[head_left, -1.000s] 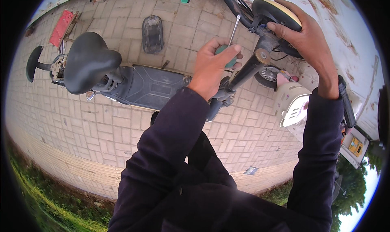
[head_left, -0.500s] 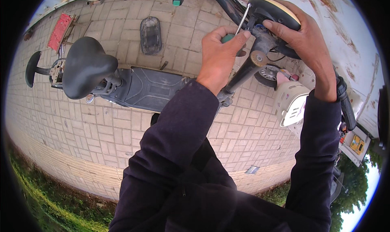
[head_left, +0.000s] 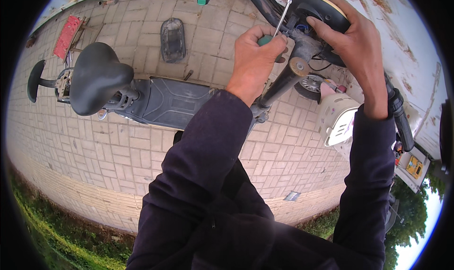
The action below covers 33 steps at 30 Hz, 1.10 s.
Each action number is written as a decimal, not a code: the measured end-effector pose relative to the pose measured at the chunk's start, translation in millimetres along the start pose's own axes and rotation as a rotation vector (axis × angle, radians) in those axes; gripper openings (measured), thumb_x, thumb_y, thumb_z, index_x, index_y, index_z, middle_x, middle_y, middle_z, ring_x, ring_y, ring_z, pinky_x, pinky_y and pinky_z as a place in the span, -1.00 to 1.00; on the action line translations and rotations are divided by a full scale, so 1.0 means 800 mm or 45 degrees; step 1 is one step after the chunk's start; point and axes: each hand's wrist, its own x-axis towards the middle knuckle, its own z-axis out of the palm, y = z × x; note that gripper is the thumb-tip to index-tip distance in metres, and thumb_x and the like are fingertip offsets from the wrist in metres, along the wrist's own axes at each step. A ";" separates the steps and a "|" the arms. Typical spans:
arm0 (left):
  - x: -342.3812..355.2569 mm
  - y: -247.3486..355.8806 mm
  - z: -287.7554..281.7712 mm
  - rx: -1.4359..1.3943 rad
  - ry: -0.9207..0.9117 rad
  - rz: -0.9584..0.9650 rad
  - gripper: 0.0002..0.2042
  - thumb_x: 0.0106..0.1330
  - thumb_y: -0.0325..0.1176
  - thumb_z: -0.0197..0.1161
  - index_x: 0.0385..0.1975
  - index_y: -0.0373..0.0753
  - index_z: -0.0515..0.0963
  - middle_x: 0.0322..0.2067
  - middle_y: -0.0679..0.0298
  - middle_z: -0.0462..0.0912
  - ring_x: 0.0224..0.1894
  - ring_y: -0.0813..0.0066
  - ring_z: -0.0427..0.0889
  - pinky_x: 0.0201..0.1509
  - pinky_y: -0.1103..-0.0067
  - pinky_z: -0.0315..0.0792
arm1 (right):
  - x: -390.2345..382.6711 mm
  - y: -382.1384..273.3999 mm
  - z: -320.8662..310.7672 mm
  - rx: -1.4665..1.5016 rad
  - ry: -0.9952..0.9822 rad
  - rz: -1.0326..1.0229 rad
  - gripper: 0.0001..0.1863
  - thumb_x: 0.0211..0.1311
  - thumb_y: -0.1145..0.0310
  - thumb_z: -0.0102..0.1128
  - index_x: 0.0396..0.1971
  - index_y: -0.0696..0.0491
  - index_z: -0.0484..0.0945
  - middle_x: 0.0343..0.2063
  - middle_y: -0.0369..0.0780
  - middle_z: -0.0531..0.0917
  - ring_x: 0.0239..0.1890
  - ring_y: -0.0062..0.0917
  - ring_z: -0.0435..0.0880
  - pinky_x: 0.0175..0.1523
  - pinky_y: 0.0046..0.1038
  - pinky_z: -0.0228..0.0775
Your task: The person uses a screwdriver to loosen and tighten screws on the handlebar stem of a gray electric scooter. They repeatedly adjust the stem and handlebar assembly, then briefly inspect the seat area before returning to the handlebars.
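Observation:
My left hand (head_left: 255, 62) is closed around the green handle (head_left: 265, 40) of a screwdriver, whose metal shaft (head_left: 283, 15) points up beside the back of a black, cream-rimmed oval housing (head_left: 326, 10) on the scooter's handlebar. My right hand (head_left: 354, 45) grips that housing from the right, thumb on its back, near some blue wires (head_left: 306, 29). Below both hands runs the dark steering column (head_left: 279, 87), with a bolt at its top. Whether the screwdriver's tip touches the housing I cannot tell.
The black saddle (head_left: 94, 78) and footboard (head_left: 172, 104) extend leftward. A black plastic piece (head_left: 173, 39) lies on the paving, near a red-topped stool (head_left: 67, 33). At right are a white cart-like object (head_left: 333, 121) with a wheel (head_left: 309, 85), the right handlebar grip (head_left: 403, 128) and a rust-marked white panel (head_left: 402, 33).
My left hand and the screwdriver have moved up and to the right, the shaft rising to the housing. My right hand and the housing shifted slightly up and leftward in the picture.

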 end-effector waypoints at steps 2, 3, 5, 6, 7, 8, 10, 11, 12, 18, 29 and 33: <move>0.000 0.001 0.000 -0.003 0.000 -0.001 -0.88 0.32 -0.39 0.32 -0.28 -0.31 0.60 -0.29 0.23 0.73 -0.25 0.50 0.68 -0.11 0.51 0.54 | 0.005 0.004 0.001 0.054 -0.014 0.015 -0.57 0.17 0.15 0.46 -0.02 0.05 0.69 -0.37 -0.27 0.74 -0.35 -0.68 0.67 -0.18 -0.56 0.52; 0.000 0.001 0.001 -0.008 0.002 -0.004 -0.88 0.32 -0.40 0.32 -0.28 -0.31 0.61 -0.29 0.23 0.73 -0.24 0.50 0.68 -0.11 0.50 0.54 | 0.008 0.006 0.002 0.076 -0.035 0.037 -0.58 0.17 0.15 0.45 -0.03 0.06 0.68 -0.38 -0.28 0.74 -0.36 -0.68 0.66 -0.19 -0.56 0.51; 0.000 0.002 0.002 -0.019 0.019 -0.031 -0.89 0.32 -0.40 0.30 -0.29 -0.30 0.60 -0.29 0.23 0.73 -0.24 0.49 0.69 -0.10 0.50 0.54 | 0.012 0.010 0.002 0.117 -0.076 0.087 -0.60 0.19 0.16 0.45 -0.06 0.07 0.68 -0.41 -0.29 0.72 -0.37 -0.69 0.64 -0.20 -0.56 0.50; 0.000 0.003 0.003 -0.023 0.033 -0.047 -0.90 0.33 -0.40 0.30 -0.30 -0.30 0.60 -0.29 0.23 0.73 -0.25 0.49 0.69 -0.10 0.50 0.54 | 0.015 0.011 0.003 0.108 -0.089 0.065 -0.60 0.19 0.15 0.45 -0.08 0.08 0.67 -0.41 -0.28 0.72 -0.36 -0.69 0.64 -0.20 -0.56 0.49; -0.001 0.003 0.005 -0.031 0.043 -0.054 -0.90 0.33 -0.40 0.29 -0.30 -0.30 0.60 -0.29 0.23 0.73 -0.25 0.49 0.69 -0.10 0.50 0.54 | 0.018 0.011 0.003 0.099 -0.101 0.043 -0.60 0.20 0.14 0.44 -0.09 0.09 0.66 -0.41 -0.28 0.71 -0.36 -0.68 0.64 -0.20 -0.55 0.49; -0.001 0.004 0.005 -0.031 0.050 -0.054 -0.89 0.33 -0.39 0.29 -0.31 -0.29 0.60 -0.30 0.24 0.73 -0.26 0.49 0.69 -0.10 0.50 0.54 | 0.021 0.011 0.002 0.091 -0.117 0.024 -0.60 0.21 0.12 0.44 -0.10 0.11 0.65 -0.41 -0.27 0.71 -0.36 -0.68 0.63 -0.20 -0.54 0.49; -0.001 0.005 0.007 -0.036 0.049 -0.044 -0.88 0.33 -0.37 0.29 -0.33 -0.28 0.59 -0.31 0.24 0.73 -0.28 0.50 0.69 -0.09 0.51 0.54 | 0.028 0.010 -0.004 0.080 -0.130 0.108 -0.56 0.16 0.16 0.47 -0.12 0.19 0.64 -0.38 -0.17 0.72 -0.35 -0.47 0.67 -0.18 -0.44 0.51; -0.001 0.006 0.008 -0.026 0.061 -0.048 -0.88 0.33 -0.36 0.29 -0.34 -0.28 0.59 -0.31 0.24 0.72 -0.28 0.50 0.69 -0.09 0.51 0.55 | 0.033 0.010 -0.007 0.073 -0.134 0.147 -0.54 0.14 0.17 0.49 -0.13 0.23 0.63 -0.36 -0.12 0.73 -0.34 -0.37 0.68 -0.17 -0.38 0.53; -0.001 0.007 0.008 -0.016 0.076 -0.054 -0.88 0.33 -0.35 0.29 -0.35 -0.27 0.59 -0.31 0.25 0.72 -0.29 0.50 0.69 -0.09 0.51 0.55 | 0.036 0.009 -0.009 0.203 -0.218 0.191 -0.66 0.18 0.27 0.42 -0.19 0.21 0.65 -0.39 -0.15 0.73 -0.32 -0.49 0.67 -0.18 -0.42 0.50; -0.002 0.020 0.011 -0.007 0.100 -0.110 -0.86 0.31 -0.38 0.29 -0.30 -0.31 0.55 -0.34 0.23 0.69 -0.33 0.51 0.67 -0.24 0.53 0.53 | 0.031 0.014 -0.004 0.203 -0.253 0.028 -0.56 0.24 0.08 0.43 -0.10 0.13 0.62 -0.39 -0.24 0.70 -0.35 -0.64 0.64 -0.19 -0.52 0.49; -0.004 0.028 0.010 0.015 0.082 -0.149 -0.78 0.35 -0.28 0.36 -0.27 -0.29 0.53 -0.35 0.25 0.67 -0.36 0.54 0.65 -0.31 0.55 0.49 | -0.048 0.003 -0.021 -0.308 0.596 -0.407 -0.76 0.25 0.36 0.39 -0.13 0.11 0.63 -0.32 -0.21 0.66 -0.36 -0.46 0.63 -0.22 -0.43 0.46; -0.003 0.029 0.014 0.043 0.120 -0.173 -0.78 0.36 -0.25 0.37 -0.27 -0.27 0.53 -0.36 0.26 0.67 -0.38 0.54 0.64 -0.32 0.56 0.47 | -0.122 -0.023 0.013 0.035 0.423 0.241 -0.80 0.21 0.44 0.40 -0.18 0.06 0.62 -0.42 -0.24 0.64 -0.50 -0.38 0.61 -0.40 -0.35 0.43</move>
